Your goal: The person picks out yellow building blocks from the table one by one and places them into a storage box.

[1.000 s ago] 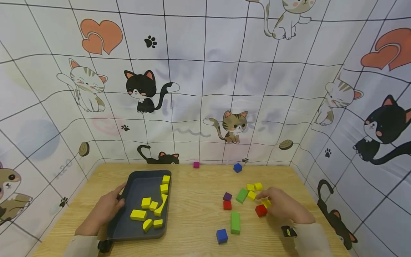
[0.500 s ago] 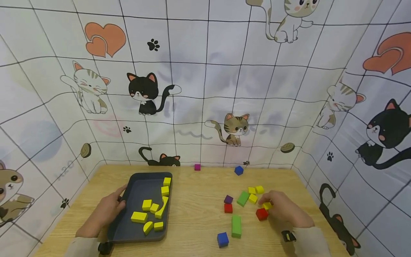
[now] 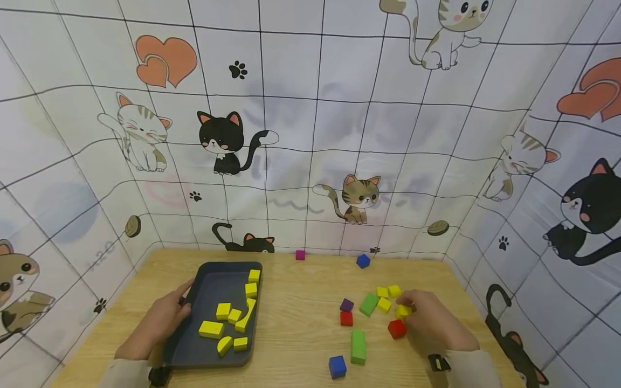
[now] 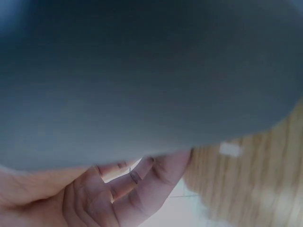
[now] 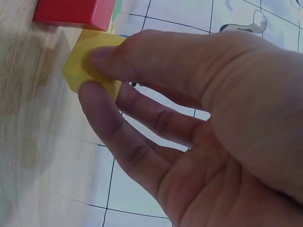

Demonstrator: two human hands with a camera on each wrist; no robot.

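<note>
My left hand [image 3: 162, 318] holds the left rim of a dark grey tray [image 3: 181, 345], thumb at the edge. In the left wrist view the tray's blurred side [image 4: 142, 104] covers much of the picture, with fingers [image 4: 142, 194] curled by it. Several yellow blocks [image 3: 211, 329] lie inside the tray, mostly along its right half. On the table's right side my right hand [image 3: 434, 318] pinches a yellow block [image 5: 80, 56] between thumb and fingers. Beside that block is a red cube [image 3: 397, 328]. More yellow blocks [image 3: 384, 305] sit just left of the right hand.
Around the wooden table's [image 3: 291, 323] right half lie green blocks [image 3: 358, 347], a purple block [image 3: 346, 305], another red cube [image 3: 346, 318] and a blue cube [image 3: 337, 367]. At the back edge are a magenta cube [image 3: 300, 255] and a blue block [image 3: 363, 261]. A cat-print curtain [image 3: 291, 134] encloses the table.
My right hand has come down to the yellow block by the red cube, and its thumb and fingers have closed on it. The left hand stays on the tray. The head view has shifted slightly.
</note>
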